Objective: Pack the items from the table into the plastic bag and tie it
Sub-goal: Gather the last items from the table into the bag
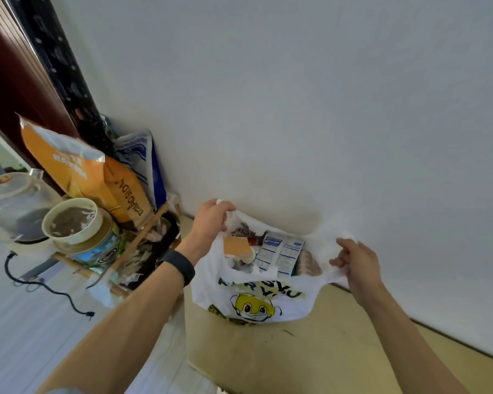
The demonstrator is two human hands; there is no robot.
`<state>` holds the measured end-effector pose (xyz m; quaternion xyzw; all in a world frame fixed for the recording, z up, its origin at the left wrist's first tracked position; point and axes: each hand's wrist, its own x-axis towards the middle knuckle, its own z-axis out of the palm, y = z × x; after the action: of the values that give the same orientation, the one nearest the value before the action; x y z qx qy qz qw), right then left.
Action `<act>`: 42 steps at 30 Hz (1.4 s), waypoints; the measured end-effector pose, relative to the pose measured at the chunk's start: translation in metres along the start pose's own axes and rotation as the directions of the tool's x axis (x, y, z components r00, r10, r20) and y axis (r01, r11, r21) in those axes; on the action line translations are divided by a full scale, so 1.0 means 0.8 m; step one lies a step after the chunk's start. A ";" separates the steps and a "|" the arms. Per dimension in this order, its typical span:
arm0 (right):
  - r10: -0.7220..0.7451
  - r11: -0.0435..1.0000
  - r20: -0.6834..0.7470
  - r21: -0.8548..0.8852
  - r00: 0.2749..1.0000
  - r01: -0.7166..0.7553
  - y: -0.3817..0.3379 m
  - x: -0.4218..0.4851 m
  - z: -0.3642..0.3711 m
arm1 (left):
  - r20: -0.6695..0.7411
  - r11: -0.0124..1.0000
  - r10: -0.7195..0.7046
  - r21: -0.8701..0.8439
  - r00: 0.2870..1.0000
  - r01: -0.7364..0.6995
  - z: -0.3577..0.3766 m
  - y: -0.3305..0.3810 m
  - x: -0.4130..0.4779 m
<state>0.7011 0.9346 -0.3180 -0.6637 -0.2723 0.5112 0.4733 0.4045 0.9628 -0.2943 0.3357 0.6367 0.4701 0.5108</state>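
The beige flat-topped desk (268, 359) runs along a white wall. At its far left corner, against that wall, sits the white thin plastic bag with a yellow cartoon print (256, 305), its mouth gaping.

The left grip (211, 220) is curled round the bag's left handle and holds it raised. The right grip (356, 263) pinches the right handle between thumb and fingers.

Inside lie blue-and-white paper sachets (279, 254) and a small orange pad of notes (235, 245), both below the rim. The packing looks done, so tying seems to be the step in hand.

To do it well, draw both handles up and inward so the contents settle. Then cross the handles close above the sachets and cinch the knot low, since slack film would let it slip.
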 end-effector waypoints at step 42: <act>-0.122 0.990 -0.159 0.047 0.980 0.131 -0.047 -0.106 -0.070 | 0.346 0.990 0.082 0.081 0.935 -0.117 0.073 0.078 -0.075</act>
<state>0.7305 0.8585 -0.2466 -0.6692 -0.2614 0.4341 0.5434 0.4729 0.9439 -0.2175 0.4691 0.5435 0.3974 0.5716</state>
